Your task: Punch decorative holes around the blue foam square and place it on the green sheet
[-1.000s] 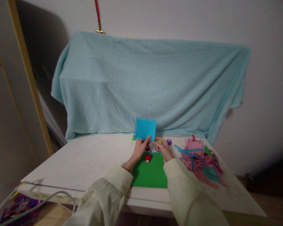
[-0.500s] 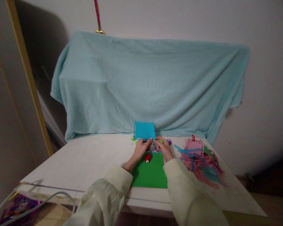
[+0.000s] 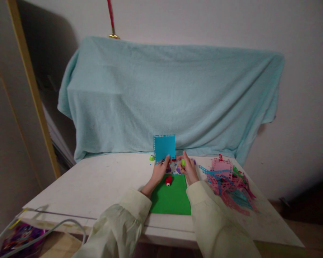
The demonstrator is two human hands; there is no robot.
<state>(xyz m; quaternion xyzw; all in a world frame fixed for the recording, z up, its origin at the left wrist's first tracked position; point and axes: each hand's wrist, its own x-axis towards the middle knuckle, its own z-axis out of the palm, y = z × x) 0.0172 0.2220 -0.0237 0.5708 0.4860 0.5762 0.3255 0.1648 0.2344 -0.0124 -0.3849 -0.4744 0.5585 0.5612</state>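
Note:
My left hand (image 3: 160, 171) pinches the bottom edge of a square blue sheet (image 3: 164, 147), thumb in front. The sheet stands nearly upright, with rows of punched holes along its edges. My right hand (image 3: 188, 169) is apart from it, thumb raised and index finger stretched towards the sheet. A bright green piece (image 3: 183, 162) shows by its fingers; whether they touch it is unclear. Below the hands lies a green sheet (image 3: 171, 199), with a small red craft punch (image 3: 168, 181) at its top edge. Purple pieces (image 3: 178, 171) and scattered blue bits show between my hands.
A tangled heap of punched pink, blue and green strips (image 3: 228, 182) lies on the right of the white table (image 3: 97, 186). A light green punch (image 3: 151, 157) sits behind my left hand. A pale blue towel (image 3: 172, 93) hangs behind. A cable (image 3: 67, 220) loops at the front left.
My right hand has let go of the blue sheet and drawn slightly away to the right, thumb lifted. The sheet, now held by my left hand alone, has tipped more upright.

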